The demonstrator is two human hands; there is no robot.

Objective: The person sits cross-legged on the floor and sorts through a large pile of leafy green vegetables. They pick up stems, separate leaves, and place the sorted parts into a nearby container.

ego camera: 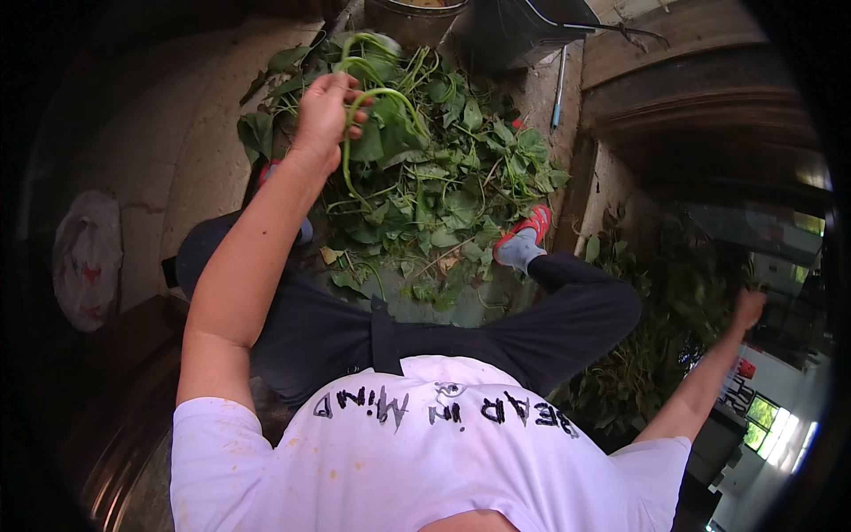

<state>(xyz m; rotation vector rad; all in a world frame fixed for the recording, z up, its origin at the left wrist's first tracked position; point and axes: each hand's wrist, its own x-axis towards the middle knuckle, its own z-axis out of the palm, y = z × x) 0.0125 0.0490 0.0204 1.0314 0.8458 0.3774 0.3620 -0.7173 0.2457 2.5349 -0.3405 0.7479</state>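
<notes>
Long curved green stems with broad leaves (385,130) hang from my left hand (324,116), whose fingers are closed around them above the floor. Beneath and beyond it, a loose heap of green leafy vines (459,203) spreads between my feet. My right hand (751,309) is stretched far out to the right, closed on some leafy stems; the leaves there are dark and blurred. A large pile of leafy greens (618,372) lies beside my right leg, below that hand.
A round metal container (415,23) and a black bin (518,33) stand beyond the heap. A thin rod (560,90) lies beside wooden furniture (665,86). At left, a whitish plastic bag (88,263) rests on the floor. My red shoe (532,226) touches the heap's edge.
</notes>
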